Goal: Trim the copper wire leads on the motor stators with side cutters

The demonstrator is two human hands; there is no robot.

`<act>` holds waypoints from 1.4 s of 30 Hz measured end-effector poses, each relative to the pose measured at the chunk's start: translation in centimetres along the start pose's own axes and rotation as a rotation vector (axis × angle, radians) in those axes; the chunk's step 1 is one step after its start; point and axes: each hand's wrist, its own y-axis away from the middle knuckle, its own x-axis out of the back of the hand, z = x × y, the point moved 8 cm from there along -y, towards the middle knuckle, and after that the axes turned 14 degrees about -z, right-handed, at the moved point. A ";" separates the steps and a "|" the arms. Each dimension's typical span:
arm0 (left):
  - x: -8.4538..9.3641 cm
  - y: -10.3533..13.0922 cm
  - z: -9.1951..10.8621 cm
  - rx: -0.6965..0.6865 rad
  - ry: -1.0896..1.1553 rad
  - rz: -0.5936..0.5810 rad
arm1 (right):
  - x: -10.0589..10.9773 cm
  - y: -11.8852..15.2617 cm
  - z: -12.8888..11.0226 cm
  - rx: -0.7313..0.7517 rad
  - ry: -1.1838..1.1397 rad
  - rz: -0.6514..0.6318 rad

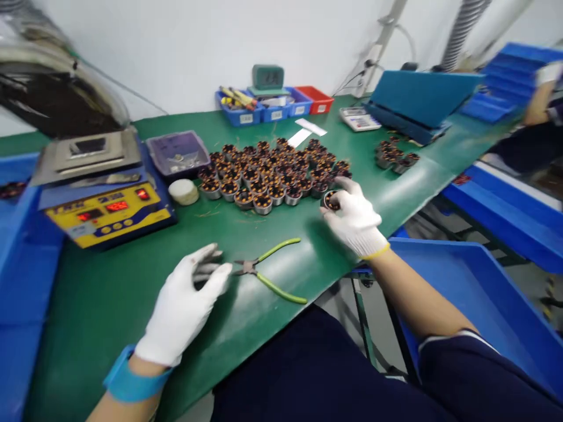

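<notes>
My gloved right hand (354,217) has its fingers closed round a small round motor stator (332,200), dark inside with copper-coloured spots and a metal rim. It is at the right edge of a dense cluster of similar stators (263,203) standing on the green bench. My gloved left hand (189,296) hovers over the bench with thumb and fingers curved and apart, and I see nothing between them. Just right of its fingertips lies a pair of cutting pliers (248,267) with yellow-green handles, spread apart. A blue band is around my left wrist.
At left stands a yellow-fronted soldering pot (109,211) with red displays, beside a purple tray (178,155) and a round pale block (183,191). Small blue bins (246,119), a red bin (319,104) and a calculator (359,119) sit behind. Blue trays (444,275) flank the bench.
</notes>
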 end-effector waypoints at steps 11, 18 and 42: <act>-3.5 2.7 2.9 -0.266 -0.578 -0.427 | -5.4 9.9 -16.1 0.798 -0.242 -0.365; -4.7 2.2 2.9 -0.257 -0.681 -0.361 | -5.7 7.2 -7.7 0.436 -0.034 -0.371; -3.1 1.6 1.7 -0.110 -0.491 -0.361 | -8.9 6.2 -15.8 0.233 -1.083 -0.884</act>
